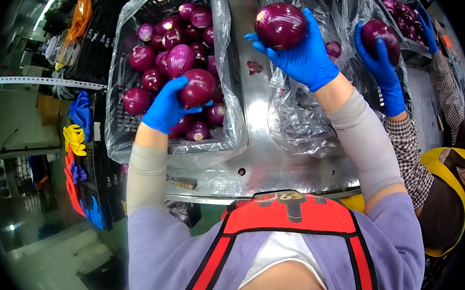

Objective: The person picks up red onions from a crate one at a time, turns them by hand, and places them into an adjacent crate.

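Observation:
My left hand (165, 107), in a blue glove, is closed around a peeled red onion (198, 88). It is above the near right part of a plastic-lined crate (113, 126), where several glossy peeled onions (180, 61) lie piled. Another, larger red onion (282, 26) rests against the palm and fingers of my right hand (308, 61), also gloved in blue. That hand is raised over a second crate, draped with clear plastic (298, 127); a purple onion (333, 49) shows partly in it.
To the right, a co-worker's gloved hand (383, 75) holds an onion (380, 39). Farther off is another gloved hand (428, 30). On the steel table (257, 108) lie a wooden handle (184, 184) and a peel scrap (254, 67). Coloured gloves (74, 140) hang at left.

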`<state>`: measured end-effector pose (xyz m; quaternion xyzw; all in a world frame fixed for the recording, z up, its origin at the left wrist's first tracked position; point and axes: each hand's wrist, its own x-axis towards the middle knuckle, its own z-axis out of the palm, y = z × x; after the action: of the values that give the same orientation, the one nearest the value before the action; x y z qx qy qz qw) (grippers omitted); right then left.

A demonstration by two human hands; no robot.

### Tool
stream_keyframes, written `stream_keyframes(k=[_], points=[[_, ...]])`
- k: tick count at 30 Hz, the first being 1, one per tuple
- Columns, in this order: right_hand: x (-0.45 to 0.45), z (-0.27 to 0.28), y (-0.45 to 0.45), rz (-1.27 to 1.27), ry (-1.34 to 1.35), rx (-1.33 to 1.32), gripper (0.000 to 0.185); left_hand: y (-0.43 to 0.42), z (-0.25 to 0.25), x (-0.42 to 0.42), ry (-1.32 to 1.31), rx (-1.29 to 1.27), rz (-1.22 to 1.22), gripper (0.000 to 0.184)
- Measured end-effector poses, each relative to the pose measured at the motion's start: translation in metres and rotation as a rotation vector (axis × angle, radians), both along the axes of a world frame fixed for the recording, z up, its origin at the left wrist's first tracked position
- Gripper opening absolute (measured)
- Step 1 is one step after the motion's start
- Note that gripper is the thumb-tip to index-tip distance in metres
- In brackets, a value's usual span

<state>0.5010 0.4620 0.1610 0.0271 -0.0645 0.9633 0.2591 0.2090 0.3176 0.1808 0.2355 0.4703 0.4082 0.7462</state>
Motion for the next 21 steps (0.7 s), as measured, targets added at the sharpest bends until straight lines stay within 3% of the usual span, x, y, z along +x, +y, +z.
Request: stream_keyframes(k=[1,3,8,15,17,21], points=[[-0.001,0.003,-0.002,0.005,0.000,0.002,0.078,0.004,-0.006,-0.005,0.000,0.002,0.005,0.069],[-0.005,0.011,-0.007,-0.165,-0.193,-0.074,0.075,0.008,-0.010,-0.006,-0.602,0.061,-0.058,0.076],[-0.005,0.005,-0.003,-0.116,-0.189,-0.083,0.073,0.007,-0.004,0.009,-0.890,0.106,0.001,0.075],[-0.004,0.003,-0.003,-0.076,-0.194,-0.027,0.078,-0.012,0.018,0.033,-0.958,0.043,0.116,0.075],[-0.004,0.003,-0.002,-0.062,-0.176,0.014,0.080,-0.015,0.022,0.040,-0.811,0.061,0.309,0.075],[-0.002,0.002,-0.001,-0.055,-0.172,0.023,0.080,-0.016,0.025,0.056,-0.659,0.158,0.421,0.078]])
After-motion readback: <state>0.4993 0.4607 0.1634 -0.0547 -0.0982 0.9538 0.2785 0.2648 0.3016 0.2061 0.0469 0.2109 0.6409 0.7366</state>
